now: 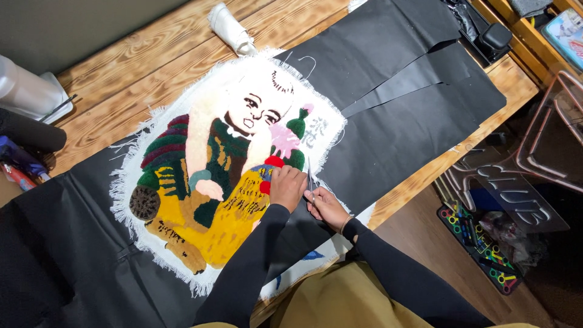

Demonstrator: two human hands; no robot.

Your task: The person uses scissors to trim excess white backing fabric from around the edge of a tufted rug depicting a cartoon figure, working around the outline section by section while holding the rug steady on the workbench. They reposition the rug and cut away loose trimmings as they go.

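Observation:
A tufted rug (225,164) showing a figure in cream, green, yellow, red and pink lies on black sheeting, with frayed white backing cloth around its edge. My left hand (286,187) presses flat on the rug's lower right edge near a red patch. My right hand (327,208) grips small scissors (310,177), their blades pointing up along the white border beside the rug's pile.
Black sheets (401,97) cover a wooden table (139,67). A white wrapped roll (231,27) lies at the far edge. A translucent container (27,91) stands at left. A clear chair (546,146) and a colourful mat (480,246) sit on the floor at right.

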